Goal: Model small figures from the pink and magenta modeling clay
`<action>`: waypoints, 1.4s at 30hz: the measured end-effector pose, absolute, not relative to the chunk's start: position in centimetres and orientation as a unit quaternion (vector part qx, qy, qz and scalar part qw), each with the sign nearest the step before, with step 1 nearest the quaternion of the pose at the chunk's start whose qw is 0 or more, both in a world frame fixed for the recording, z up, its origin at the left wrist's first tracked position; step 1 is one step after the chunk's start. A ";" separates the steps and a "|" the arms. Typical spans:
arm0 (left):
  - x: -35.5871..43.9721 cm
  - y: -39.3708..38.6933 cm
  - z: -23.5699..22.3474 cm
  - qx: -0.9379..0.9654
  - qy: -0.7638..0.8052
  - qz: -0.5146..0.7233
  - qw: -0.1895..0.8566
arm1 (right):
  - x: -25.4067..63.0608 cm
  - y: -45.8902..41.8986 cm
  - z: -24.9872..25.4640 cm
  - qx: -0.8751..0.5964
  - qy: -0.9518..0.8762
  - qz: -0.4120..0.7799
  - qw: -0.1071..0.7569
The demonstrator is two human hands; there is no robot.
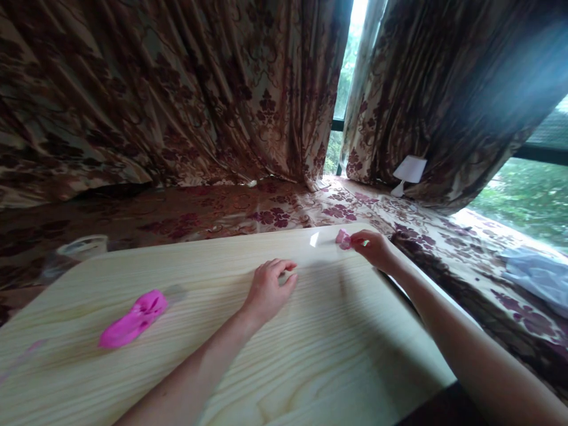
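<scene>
My right hand (pixel 375 247) reaches to the far right edge of the pale wooden table (pixel 248 355) and pinches a small pink piece (pixel 343 238). A small clear or white scrap (pixel 315 239) lies just left of it. My left hand (pixel 270 290) rests on the table's middle with its fingers curled loosely and nothing visible in them. A bright pink crumpled piece (pixel 134 318), perhaps a balloon or a wrapper, lies on the table to the left, well apart from both hands.
A clear plastic cup (pixel 84 247) stands beyond the table's far left corner. Patterned brown curtains (pixel 186 94) hang behind, and matching cloth (pixel 275 207) covers the ledge. A white paper object (pixel 408 173) sits by the window. A bluish plastic bag (pixel 539 275) lies at right.
</scene>
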State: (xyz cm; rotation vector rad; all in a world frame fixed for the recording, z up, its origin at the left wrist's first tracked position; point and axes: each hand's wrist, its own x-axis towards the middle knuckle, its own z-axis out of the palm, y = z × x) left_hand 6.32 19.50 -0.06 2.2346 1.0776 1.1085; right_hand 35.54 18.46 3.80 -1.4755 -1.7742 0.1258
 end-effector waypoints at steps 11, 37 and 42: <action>6.3 20.0 -0.6 0.821 0.383 0.385 0.178 | 39.1 20.5 -0.2 -0.609 -0.690 0.018 0.390; 6.4 19.5 0.0 0.834 0.368 0.378 0.164 | 38.0 19.6 1.7 -0.622 -0.719 -0.011 0.311; 6.4 19.6 -0.1 0.830 0.369 0.384 0.164 | 37.8 19.4 2.0 -0.625 -0.719 -0.009 0.304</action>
